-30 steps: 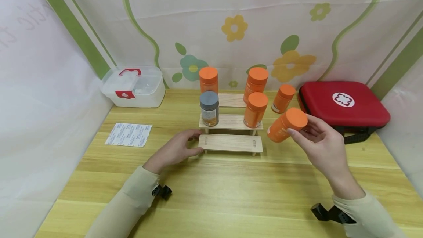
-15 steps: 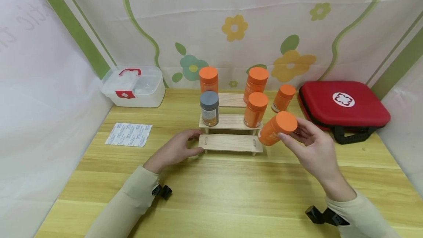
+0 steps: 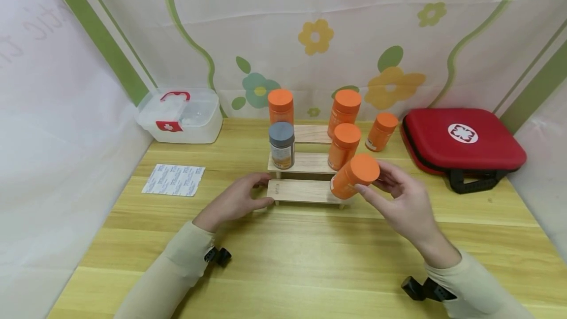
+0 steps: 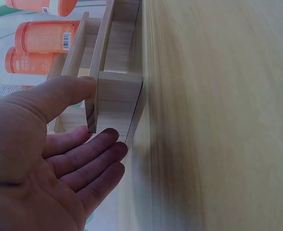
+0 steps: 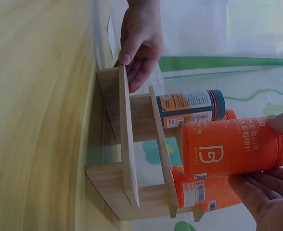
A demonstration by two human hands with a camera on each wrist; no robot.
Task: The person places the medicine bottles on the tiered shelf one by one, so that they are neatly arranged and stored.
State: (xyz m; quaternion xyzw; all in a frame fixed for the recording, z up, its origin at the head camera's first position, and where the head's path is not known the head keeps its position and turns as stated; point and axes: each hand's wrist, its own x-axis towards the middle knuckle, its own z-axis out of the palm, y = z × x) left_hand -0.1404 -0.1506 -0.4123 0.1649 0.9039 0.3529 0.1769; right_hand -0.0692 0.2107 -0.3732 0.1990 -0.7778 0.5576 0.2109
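A three-tier wooden step rack (image 3: 301,191) stands mid-table. My left hand (image 3: 236,198) holds the left end of its lowest step, thumb on one edge and index finger at the other; the remaining fingers are extended in the left wrist view. My right hand (image 3: 405,201) grips an orange bottle (image 5: 228,147) by its lid end, thumb on one side and fingers on the other. This bottle is tilted, over the right end of the lowest step. On the middle step stand a grey-lidded bottle (image 3: 282,146) and an orange bottle (image 3: 342,144); two more orange bottles (image 3: 345,107) occupy the top step.
Right of the rack, a smaller orange bottle (image 3: 381,133) stands on the table, near a red first-aid case (image 3: 478,146) with a black handle. A clear plastic first-aid box (image 3: 195,132) sits at the back left. A flat printed packet (image 3: 173,179) lies before it.
My right hand has carried the orange bottle leftward and slightly down, from beside the rack to over the lowest step's right end. My left hand has stayed at the rack.
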